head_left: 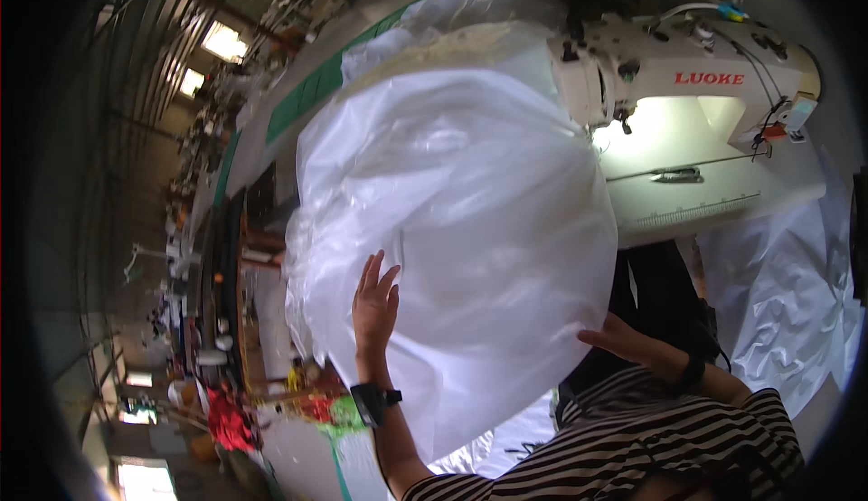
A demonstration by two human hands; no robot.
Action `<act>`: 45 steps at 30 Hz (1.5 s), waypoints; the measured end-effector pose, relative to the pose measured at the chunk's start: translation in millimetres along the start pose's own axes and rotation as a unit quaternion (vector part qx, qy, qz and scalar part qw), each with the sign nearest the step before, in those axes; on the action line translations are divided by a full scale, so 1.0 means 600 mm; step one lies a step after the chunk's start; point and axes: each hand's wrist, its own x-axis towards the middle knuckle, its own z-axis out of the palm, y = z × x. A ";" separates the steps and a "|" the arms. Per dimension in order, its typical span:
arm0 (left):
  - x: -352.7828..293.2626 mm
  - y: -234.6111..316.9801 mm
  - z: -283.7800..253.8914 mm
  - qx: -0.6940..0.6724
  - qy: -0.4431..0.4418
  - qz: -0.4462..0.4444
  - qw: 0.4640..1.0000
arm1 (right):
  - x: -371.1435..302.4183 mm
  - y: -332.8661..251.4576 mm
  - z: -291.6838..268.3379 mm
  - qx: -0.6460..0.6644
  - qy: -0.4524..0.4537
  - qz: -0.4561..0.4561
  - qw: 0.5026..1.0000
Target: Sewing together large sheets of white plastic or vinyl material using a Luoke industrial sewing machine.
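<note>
In the head view, the glossy white sheet (488, 230) spreads before the person, beside the sewing machine (669, 62). The left hand (374, 307) is open over it, holding nothing. The right hand (622, 336) is at its edge; its grip I cannot tell.

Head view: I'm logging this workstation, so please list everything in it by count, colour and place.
Industrial sewing machine: one, off-white, upper right
Large glossy sheeting: one billowing mass, translucent white, centre
Other sheeting: count unclear, white, right edge
Small metal tool, likely thread snips: one, silvery, below the machine's arm
Ruler scale: one, dark marks, worktop's near edge
Red material: count unclear, red, lower left
Bright panels: several, white, far left
Background clutter: too blurred to count, mixed, left
Striped top: one, black and white, bottom
Wristbands: two, black, one per wrist
Left hand: one, bare, over the large sheeting
Right hand: one, bare, sheeting's lower right edge
</note>
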 end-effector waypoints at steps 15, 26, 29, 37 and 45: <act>-0.491 0.066 0.312 -0.524 0.356 -0.647 0.425 | 0.004 0.006 -0.029 0.134 -0.051 0.099 0.985; -0.575 -0.339 0.014 -0.514 0.598 -0.444 0.426 | -0.084 0.032 -0.339 0.027 0.337 -0.093 0.936; -0.525 -0.287 -0.020 -0.586 0.534 -0.353 0.497 | -0.108 -0.014 -0.285 -0.411 0.319 0.029 0.854; -0.473 -0.009 0.271 -0.608 0.220 -0.567 0.511 | -0.078 -0.066 -0.003 -0.548 -0.159 -0.143 0.808; -0.494 -0.117 0.292 -0.322 0.407 -0.659 0.544 | -0.045 -0.003 -0.021 -0.472 -0.242 0.042 0.847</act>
